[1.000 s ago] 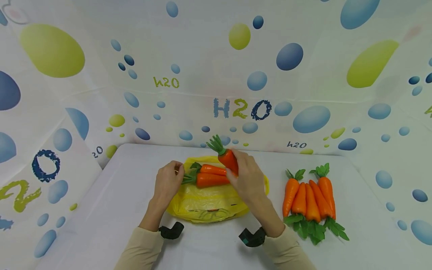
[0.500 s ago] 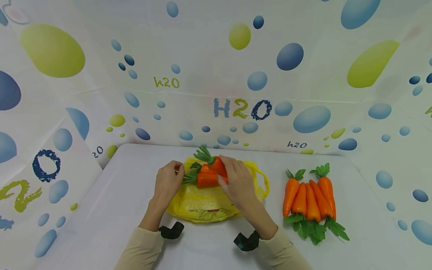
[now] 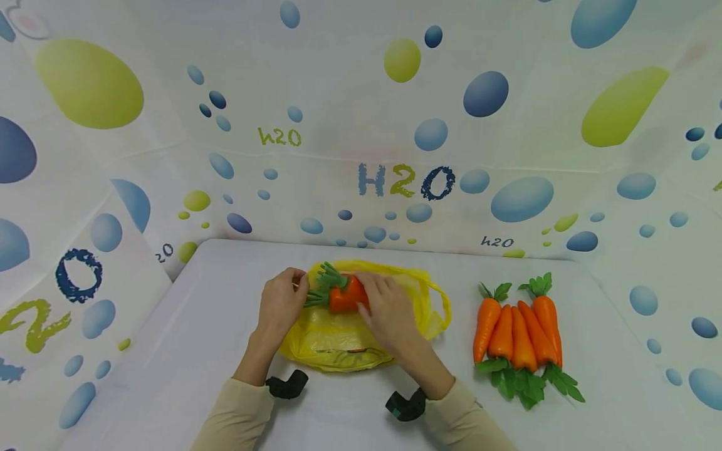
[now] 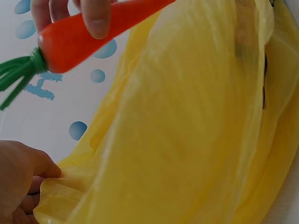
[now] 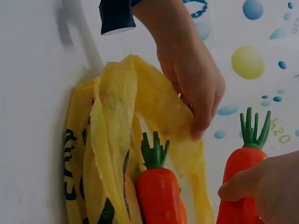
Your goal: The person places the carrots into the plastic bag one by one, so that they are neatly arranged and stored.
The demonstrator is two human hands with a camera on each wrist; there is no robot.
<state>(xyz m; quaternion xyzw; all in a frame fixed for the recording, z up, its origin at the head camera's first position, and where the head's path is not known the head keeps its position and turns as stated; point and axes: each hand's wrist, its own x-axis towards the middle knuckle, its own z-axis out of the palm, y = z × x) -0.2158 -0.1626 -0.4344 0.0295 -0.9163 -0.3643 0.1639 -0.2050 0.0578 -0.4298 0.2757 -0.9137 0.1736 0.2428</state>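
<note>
A yellow plastic bag (image 3: 344,341) lies on the table in the head view. At its left rim my left hand (image 3: 284,304) pinches the thin plastic between thumb and fingers; the left wrist view also shows this grip on the bag (image 4: 177,126). My right hand (image 3: 389,310) holds an orange toy carrot (image 5: 240,165) by its body, green stem pointing left, over the bag's mouth. Inside the bag lies a carrot with a short green stem (image 5: 159,193). Part of another orange carrot shows behind it, mostly hidden.
To the right of the bag, several orange carrots (image 3: 511,335) with leafy green tops lie side by side on the white table (image 3: 169,363). A bag handle loop (image 3: 442,304) spreads out on the right. Behind the table hangs a patterned backdrop (image 3: 338,94).
My right hand has brought its carrot left and down over the bag, so it now covers most of the carrots inside. My left hand has stayed at the rim.
</note>
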